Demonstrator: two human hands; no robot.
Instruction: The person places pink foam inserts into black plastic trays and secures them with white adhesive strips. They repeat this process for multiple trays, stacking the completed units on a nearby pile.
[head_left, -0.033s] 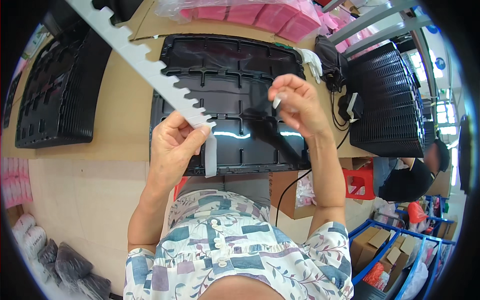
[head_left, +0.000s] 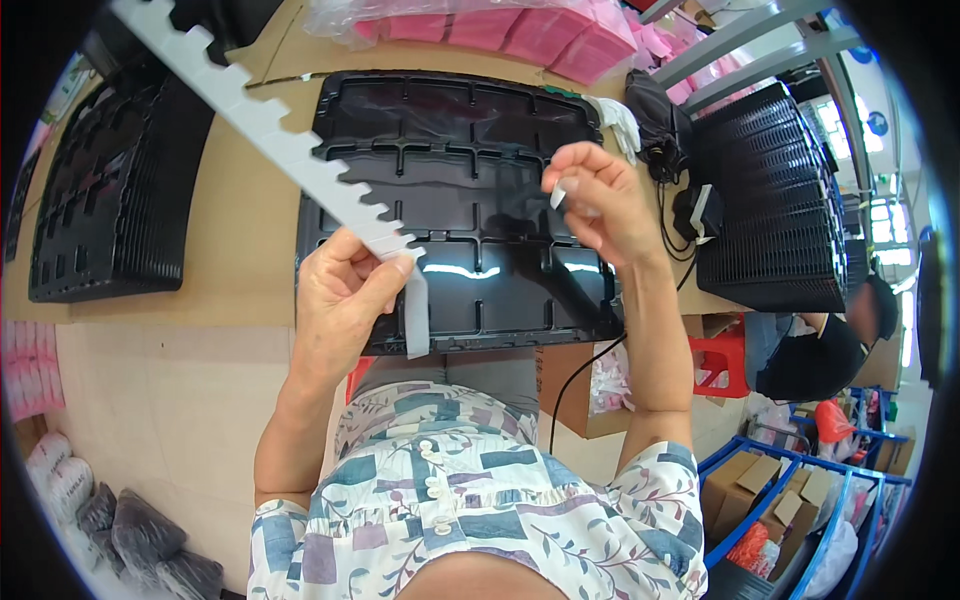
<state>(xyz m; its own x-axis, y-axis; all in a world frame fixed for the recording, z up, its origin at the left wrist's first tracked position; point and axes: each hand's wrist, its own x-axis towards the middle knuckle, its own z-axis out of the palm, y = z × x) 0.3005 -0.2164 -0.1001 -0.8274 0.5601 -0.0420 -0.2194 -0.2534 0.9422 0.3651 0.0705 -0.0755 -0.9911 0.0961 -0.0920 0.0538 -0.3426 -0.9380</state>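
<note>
My left hand (head_left: 345,290) pinches the near end of a long white strip (head_left: 270,130) with square notches along one edge. The strip slants up to the far left over the table. From its held end a pale narrow tail (head_left: 417,315) hangs down across the front edge of a black moulded plastic tray (head_left: 450,210). Raised above the tray's right side, my right hand (head_left: 605,205) is closed in a pinch on a small white piece (head_left: 558,195), whose kind I cannot make out.
Stacked black trays stand at left (head_left: 120,190) and right (head_left: 770,200). White gloves (head_left: 620,125), a dark bag (head_left: 660,125) and a black cable (head_left: 590,365) lie right of the tray. Pink packs (head_left: 540,35) sit behind. Another person (head_left: 815,355) is at far right.
The white strip and my left hand sit slightly further left and lower in the picture. My right hand keeps its pinch, almost unmoved.
</note>
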